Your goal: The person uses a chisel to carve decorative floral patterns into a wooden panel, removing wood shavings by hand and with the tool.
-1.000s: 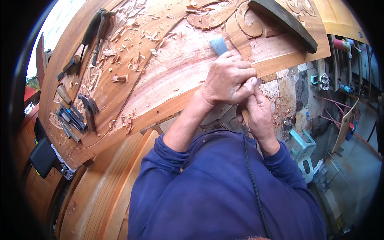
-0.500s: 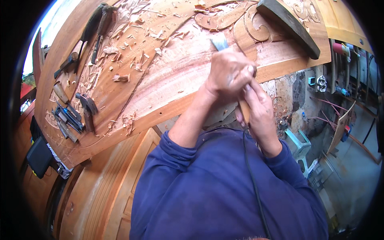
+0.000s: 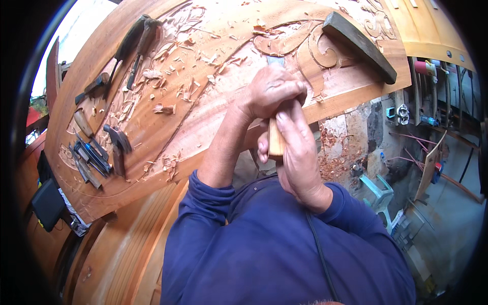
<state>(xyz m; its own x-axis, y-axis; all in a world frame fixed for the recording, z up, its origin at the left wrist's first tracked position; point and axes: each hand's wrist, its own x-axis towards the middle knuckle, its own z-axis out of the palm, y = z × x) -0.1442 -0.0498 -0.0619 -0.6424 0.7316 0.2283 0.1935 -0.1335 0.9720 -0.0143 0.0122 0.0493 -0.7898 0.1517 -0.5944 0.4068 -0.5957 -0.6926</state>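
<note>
A large reddish wooden panel (image 3: pixel 203 117) with carved scrolls and leaves lies tilted before me. My left hand (image 3: pixel 269 91) is wrapped around the upper shaft of a chisel, whose steel blade (image 3: pixel 275 61) pokes out above the knuckles onto the wood. My right hand (image 3: pixel 297 152) grips the chisel's pale wooden handle (image 3: pixel 276 140) just below the left hand. Both blue sleeves come in from the lower edge. The blade tip is close to a carved scroll (image 3: pixel 325 48).
Wood chips (image 3: pixel 168 71) litter the panel. A dark wooden mallet (image 3: pixel 361 43) lies at the upper right. Several chisels and tools (image 3: pixel 94 155) rest on the panel's left side, more at the top left (image 3: pixel 134 46). Cluttered workshop floor lies at the right.
Both hands with the chisel have shifted up and slightly left across the panel. The left hand now covers more of the blade.
</note>
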